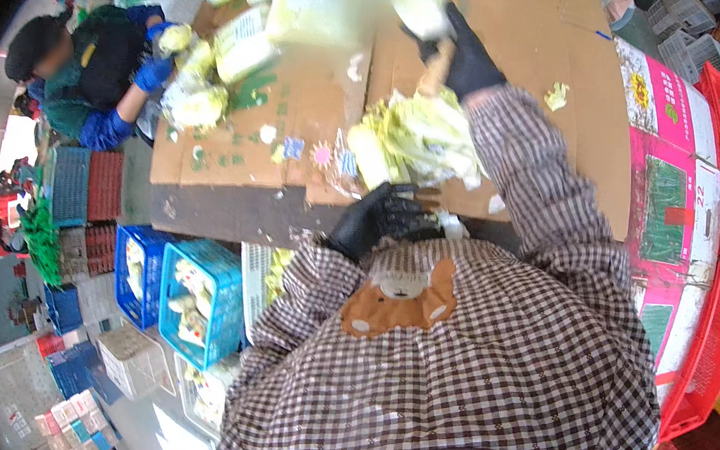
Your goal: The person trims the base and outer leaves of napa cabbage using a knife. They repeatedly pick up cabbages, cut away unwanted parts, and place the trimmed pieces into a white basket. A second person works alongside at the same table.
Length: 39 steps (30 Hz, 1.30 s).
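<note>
My right hand (470,57), in a black glove, reaches over the table and grips a napa cabbage (413,1) blurred by motion. A tan elongated shape (436,68) shows at its fingers; I cannot tell what it is. Near the table's front edge is my left hand (378,217), also black-gloved, with its fingers apart. Just beyond it lies a heap of loose cabbage leaves (424,134). A small white piece (452,225) sits to the right of my left hand. Wrapped napa cabbages (245,43) lie at the far left of the table.
Flattened cardboard (542,157) covers the table (223,213). At left a co-worker (96,67) in blue gloves handles a cabbage (177,39). Below stand blue crates (181,345) holding produce. Pink-and-white cartons (675,141) and a red plastic crate (711,330) border the right side.
</note>
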Tool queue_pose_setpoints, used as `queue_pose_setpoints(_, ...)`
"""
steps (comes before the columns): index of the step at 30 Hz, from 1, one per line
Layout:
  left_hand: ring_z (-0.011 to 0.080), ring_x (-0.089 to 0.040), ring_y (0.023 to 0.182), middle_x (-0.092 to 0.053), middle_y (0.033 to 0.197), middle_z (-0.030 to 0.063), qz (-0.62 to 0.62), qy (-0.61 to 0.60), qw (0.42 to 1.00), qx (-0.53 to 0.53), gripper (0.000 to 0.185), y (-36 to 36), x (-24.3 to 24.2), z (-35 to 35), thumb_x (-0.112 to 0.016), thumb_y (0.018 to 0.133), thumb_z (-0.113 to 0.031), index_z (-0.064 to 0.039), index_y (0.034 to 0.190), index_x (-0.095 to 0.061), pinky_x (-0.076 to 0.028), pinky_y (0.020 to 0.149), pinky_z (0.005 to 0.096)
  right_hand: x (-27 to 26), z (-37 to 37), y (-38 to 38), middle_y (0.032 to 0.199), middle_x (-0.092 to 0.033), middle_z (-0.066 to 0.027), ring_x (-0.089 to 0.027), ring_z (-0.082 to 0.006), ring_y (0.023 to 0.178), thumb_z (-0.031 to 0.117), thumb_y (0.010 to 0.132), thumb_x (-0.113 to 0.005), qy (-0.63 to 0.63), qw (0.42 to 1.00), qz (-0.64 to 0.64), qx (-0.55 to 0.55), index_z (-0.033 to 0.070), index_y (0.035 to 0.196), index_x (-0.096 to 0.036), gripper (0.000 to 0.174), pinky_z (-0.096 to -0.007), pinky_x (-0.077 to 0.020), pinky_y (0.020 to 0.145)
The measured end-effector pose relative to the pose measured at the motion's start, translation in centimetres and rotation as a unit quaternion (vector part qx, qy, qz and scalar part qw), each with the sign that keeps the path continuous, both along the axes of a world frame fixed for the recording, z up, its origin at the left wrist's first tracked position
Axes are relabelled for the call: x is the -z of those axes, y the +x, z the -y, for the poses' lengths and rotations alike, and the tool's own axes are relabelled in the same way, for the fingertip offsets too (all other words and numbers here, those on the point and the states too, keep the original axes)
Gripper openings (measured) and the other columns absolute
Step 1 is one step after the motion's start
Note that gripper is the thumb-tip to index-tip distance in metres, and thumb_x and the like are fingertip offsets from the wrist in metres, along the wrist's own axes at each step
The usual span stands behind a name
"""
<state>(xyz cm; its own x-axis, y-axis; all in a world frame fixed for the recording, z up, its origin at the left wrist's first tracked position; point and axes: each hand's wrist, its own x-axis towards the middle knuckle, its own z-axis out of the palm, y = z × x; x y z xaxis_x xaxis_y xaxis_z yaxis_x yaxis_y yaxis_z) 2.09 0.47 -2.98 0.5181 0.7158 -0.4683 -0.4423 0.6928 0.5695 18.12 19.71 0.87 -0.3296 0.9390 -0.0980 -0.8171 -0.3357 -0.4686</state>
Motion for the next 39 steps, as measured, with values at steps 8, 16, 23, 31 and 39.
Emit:
queue_pose_setpoints(8, 0.0172, -0.053, 0.081, -0.055, 0.091, 0.0094, -0.254, 0.208, 0.906, -0.266, 0.030, -2.2, 1.6, -0.1, -0.050, 0.080, -0.015, 0.000, 0.106, -0.047, -0.043, 0.073, 0.0277, -5.3, -0.8, -2.8, 0.058, -0.045, -0.0010, -0.040, -0.0069, 0.048, 0.025, 0.085, -0.042, 0.359, 0.919, 0.099, -0.131, 0.001, 0.095, -0.052, 0.028, -0.0198, -0.0358, 0.044)
queue_pose_setpoints(16, 0.0233, -0.041, 0.105, -0.042, 0.112, 0.0169, -0.617, 0.334, 0.706, -0.096, 0.082, -2.1, 3.9, -0.4, -0.075, 0.056, -0.024, 0.004, 0.118, -0.029, -0.034, 0.087, 0.0333, 3.8, 11.2, 0.1, 0.067, -0.059, -0.0114, -0.054, -0.0165, 0.053, 0.026, 0.074, -0.055, 0.220, 0.787, 0.497, -0.291, -0.003, 0.077, -0.059, 0.030, -0.0290, -0.0427, 0.052)
queue_pose_setpoints(23, 0.0189, -0.053, 0.086, -0.054, 0.093, 0.0125, -0.594, 0.265, 0.742, 0.164, 0.054, -4.3, 1.4, -2.1, -0.073, 0.057, -0.024, 0.002, 0.096, -0.046, -0.042, 0.072, 0.0288, 7.5, 15.0, 0.0, 0.084, -0.056, -0.0179, -0.054, -0.0298, 0.078, 0.038, 0.070, -0.056, 0.278, 0.743, 0.598, -0.114, 0.002, 0.097, -0.053, 0.045, -0.0363, -0.0400, 0.069)
queue_pose_setpoints(31, 0.0067, -0.047, 0.072, -0.050, 0.078, 0.0010, -0.280, 0.287, 0.910, -0.109, 0.026, -2.1, 2.5, -1.9, -0.059, 0.067, 0.006, -0.001, 0.089, -0.048, -0.040, 0.064, 0.0204, 7.1, 14.8, 0.5, 0.112, -0.044, -0.0213, -0.044, -0.0278, 0.105, 0.034, 0.056, -0.070, 0.237, 0.760, 0.593, -0.121, -0.001, 0.123, -0.025, 0.088, -0.0340, -0.0346, 0.086)
queue_pose_setpoints(39, 0.0245, -0.049, 0.087, -0.051, 0.091, 0.0127, -0.752, 0.303, 0.562, -0.163, 0.040, -5.8, -0.1, -3.6, -0.064, 0.062, -0.009, 0.000, 0.098, -0.048, -0.040, 0.075, 0.0333, 3.9, 12.8, 5.6, 0.098, -0.052, -0.0100, -0.052, -0.0143, 0.086, 0.023, 0.074, -0.058, 0.008, 0.947, 0.312, -0.075, -0.001, 0.111, -0.042, 0.047, -0.0258, -0.0450, 0.071)
